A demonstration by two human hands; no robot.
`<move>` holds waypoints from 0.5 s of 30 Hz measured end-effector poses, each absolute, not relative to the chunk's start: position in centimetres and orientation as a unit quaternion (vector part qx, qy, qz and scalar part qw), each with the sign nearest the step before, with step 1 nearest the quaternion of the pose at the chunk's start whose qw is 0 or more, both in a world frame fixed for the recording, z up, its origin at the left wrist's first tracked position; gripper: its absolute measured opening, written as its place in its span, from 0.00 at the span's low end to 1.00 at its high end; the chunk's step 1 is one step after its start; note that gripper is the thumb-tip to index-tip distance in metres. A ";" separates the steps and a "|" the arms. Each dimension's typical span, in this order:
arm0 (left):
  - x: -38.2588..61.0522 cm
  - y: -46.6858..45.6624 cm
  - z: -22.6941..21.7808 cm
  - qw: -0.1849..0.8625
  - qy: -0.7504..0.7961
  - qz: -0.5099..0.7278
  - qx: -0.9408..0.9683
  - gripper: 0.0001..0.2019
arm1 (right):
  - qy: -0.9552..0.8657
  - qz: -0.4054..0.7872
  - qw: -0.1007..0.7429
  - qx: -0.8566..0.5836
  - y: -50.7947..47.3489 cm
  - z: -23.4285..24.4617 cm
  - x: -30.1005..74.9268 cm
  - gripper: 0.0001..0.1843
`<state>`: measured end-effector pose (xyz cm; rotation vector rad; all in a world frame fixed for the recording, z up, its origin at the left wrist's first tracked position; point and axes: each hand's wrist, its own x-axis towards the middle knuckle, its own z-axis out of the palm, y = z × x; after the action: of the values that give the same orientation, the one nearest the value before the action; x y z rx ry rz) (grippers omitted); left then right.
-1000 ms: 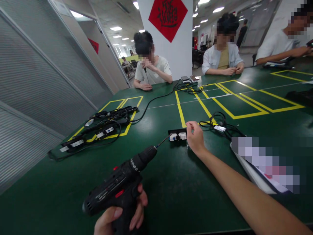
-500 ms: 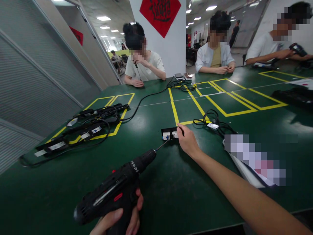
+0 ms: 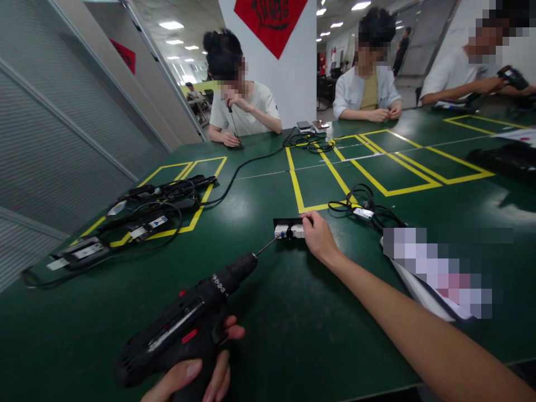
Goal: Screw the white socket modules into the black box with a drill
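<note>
A black cordless drill [image 3: 184, 318] fills the lower left, its handle in my left hand [image 3: 196, 374], whose fingers wrap around the grip. From its chuck, a long thin bit [image 3: 266, 247] points up and right to the left end of a small black-and-white part [image 3: 288, 230]. The bit's tip appears to meet that part; I cannot tell how firmly. My right hand [image 3: 319, 237] reaches in from the right, closed on the part's right end and partly covering it.
Black cabled devices [image 3: 154, 218] lie at the left in a yellow-taped rectangle. A coiled black cable [image 3: 355, 201] sits beyond my right hand, near a blurred-out white stack [image 3: 419, 285]. Another cable bundle [image 3: 310, 140] lies farther back. Several people sit across the green table [image 3: 251, 190].
The drill and my left hand have shifted slightly left and down in the picture. The bit's tip has moved a little left along the part. My right hand keeps hold.
</note>
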<state>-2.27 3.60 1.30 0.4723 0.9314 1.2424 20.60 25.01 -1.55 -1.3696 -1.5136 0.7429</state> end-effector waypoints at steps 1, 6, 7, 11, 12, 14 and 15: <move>-2.2 3.6 1.4 0.689 0.412 0.551 0.229 0.20 | -0.616 0.305 0.466 -0.557 25.0 -1.5 20.6 0.11; -2.3 3.6 1.7 0.698 0.405 0.518 0.284 0.18 | -0.613 0.309 0.472 -0.553 24.8 -1.4 20.5 0.11; -2.4 3.6 1.7 0.700 0.405 0.515 0.286 0.17 | -0.612 0.309 0.474 -0.552 24.7 -1.3 20.4 0.11; -2.5 3.6 1.6 0.700 0.402 0.518 0.283 0.17 | -0.610 0.307 0.476 -0.554 24.6 -1.3 20.3 0.11; -2.6 3.6 1.5 0.699 0.404 0.519 0.280 0.17 | -0.610 0.306 0.475 -0.555 24.6 -1.3 20.3 0.11; -2.6 3.7 1.3 0.703 0.406 0.518 0.271 0.17 | -0.611 0.305 0.475 -0.554 24.5 -1.3 20.3 0.11; -2.6 3.8 1.3 0.706 0.405 0.516 0.267 0.17 | -0.612 0.305 0.476 -0.553 24.5 -1.3 20.2 0.12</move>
<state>-2.63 3.77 1.26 0.5936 0.8993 1.1473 20.24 24.52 -1.28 -1.3526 -1.4963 0.7449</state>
